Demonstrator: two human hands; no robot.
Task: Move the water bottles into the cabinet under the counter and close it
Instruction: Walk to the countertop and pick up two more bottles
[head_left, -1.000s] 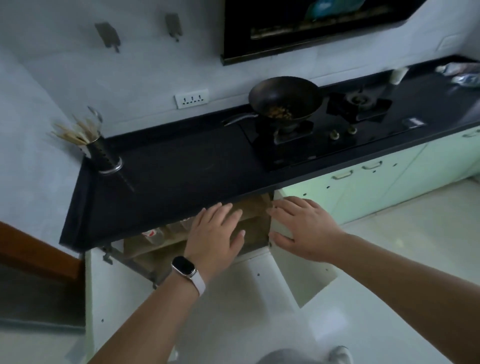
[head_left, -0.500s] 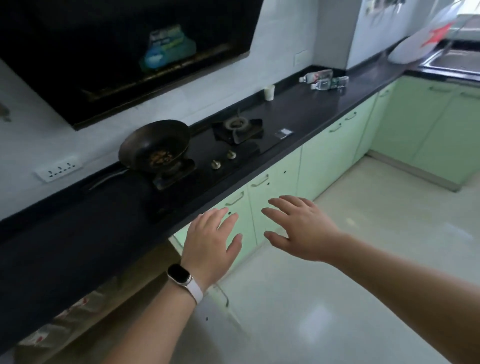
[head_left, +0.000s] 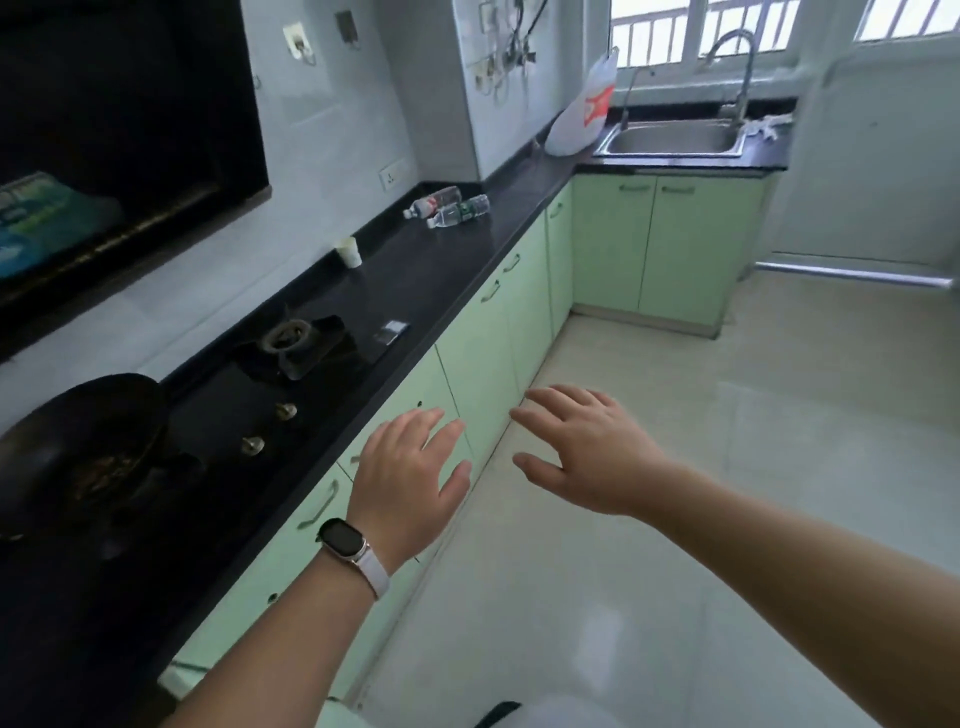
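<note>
Two clear water bottles lie on their sides far down the black counter (head_left: 441, 270), one with a red label (head_left: 434, 201) and one with a green label (head_left: 460, 210). My left hand (head_left: 408, 478), with a watch on its wrist, hovers with spread fingers in front of the green cabinet doors (head_left: 483, 338). My right hand (head_left: 582, 449) is held out beside it over the floor, fingers spread and holding nothing. Both hands are far from the bottles. The open cabinet is out of view.
A wok (head_left: 78, 447) sits on the gas hob (head_left: 291, 343) at the left. A small white cup (head_left: 349, 252) stands by the wall. A steel sink (head_left: 675, 137) and a white plastic bag (head_left: 584, 111) are at the far corner. Pale floor tiles (head_left: 727, 467) stretch to the right.
My view has swung right, from the open cabinet under the counter's left end to along the counter towards the bottles and sink. Both hands stay held out, empty.
</note>
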